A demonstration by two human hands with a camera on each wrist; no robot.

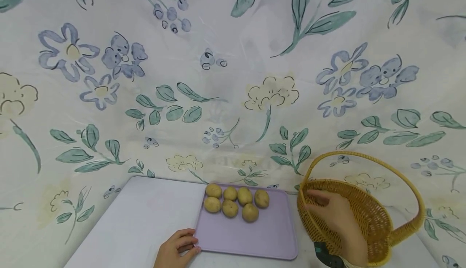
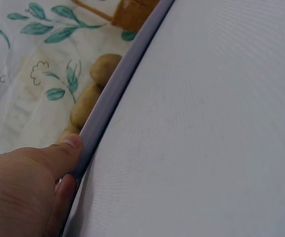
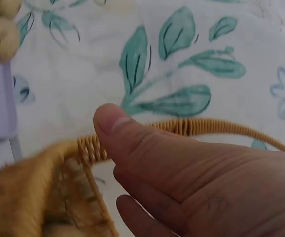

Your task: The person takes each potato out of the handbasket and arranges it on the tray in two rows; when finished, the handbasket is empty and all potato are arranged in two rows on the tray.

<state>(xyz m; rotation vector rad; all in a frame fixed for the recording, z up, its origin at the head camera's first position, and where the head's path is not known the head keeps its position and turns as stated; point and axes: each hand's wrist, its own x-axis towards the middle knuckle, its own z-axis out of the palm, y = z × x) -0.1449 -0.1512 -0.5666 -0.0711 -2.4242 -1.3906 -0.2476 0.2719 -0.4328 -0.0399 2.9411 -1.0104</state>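
My left hand [image 1: 178, 247] rests at the left edge of a lilac tray [image 1: 247, 239], fingertips and thumb against the rim. In the left wrist view the thumb [image 2: 66, 153] lies along that rim. Several potatoes [image 1: 230, 208] sit in two rows at the tray's back left. My right hand [image 1: 336, 215] is over the opening of a wicker basket [image 1: 367, 207], near its left rim, with nothing visible in its grasp. The right wrist view shows its thumb [image 3: 115, 126] extended in front of the basket handle [image 3: 201, 127]. A blurred pale shape shows inside the basket.
A white tabletop [image 1: 153, 211] extends to the left of the tray. Behind it hangs a floral cloth [image 1: 218, 66]. The basket's tall arched handle [image 1: 364, 155] rises on the right, close beside the tray.
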